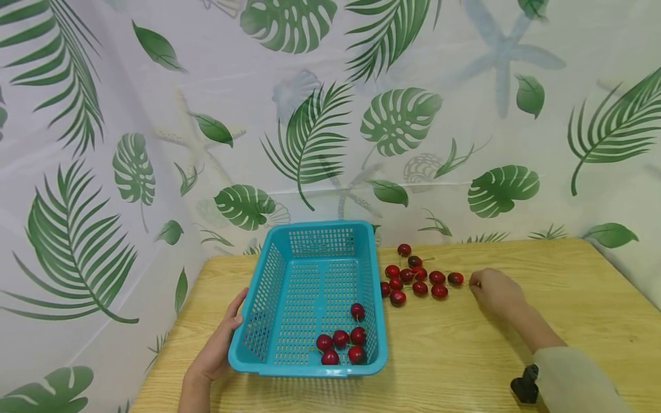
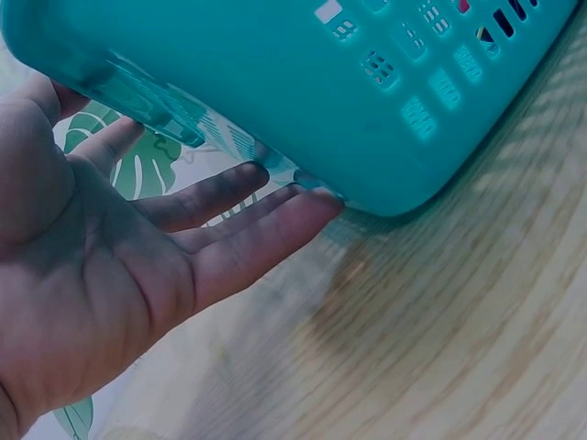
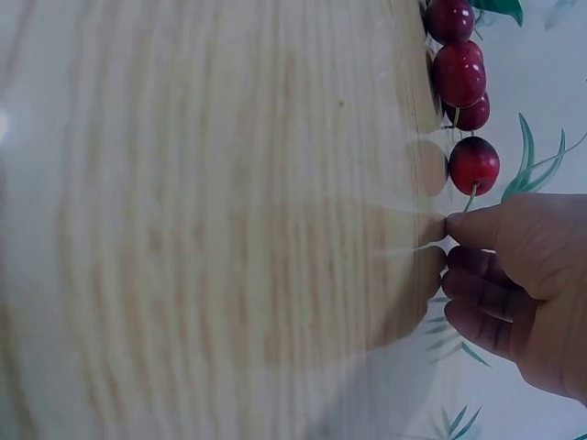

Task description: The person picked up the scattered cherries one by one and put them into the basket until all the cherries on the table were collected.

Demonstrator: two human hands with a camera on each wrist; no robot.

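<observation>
A turquoise plastic basket (image 1: 320,298) with perforated walls stands on the table, several red cherries (image 1: 341,338) gathered in its near right corner. My left hand (image 1: 221,347) holds the basket's left side, thumb at the rim; in the left wrist view the fingers (image 2: 266,243) lie against the outer wall under the rim. At the right, my right hand (image 1: 498,292) pinches the thin stem of a dark red cherry (image 1: 455,279) between thumb and forefinger. That cherry (image 3: 474,166) sits at the fingertips in the right wrist view, its stem running into the pinch.
Several more cherries (image 1: 420,288) lie loose on the wooden table (image 1: 439,355) beside the basket's right wall. A small black object (image 1: 525,385) is at the right wrist by the sleeve (image 1: 573,378). A leaf-patterned cloth (image 1: 330,143) hangs behind the table.
</observation>
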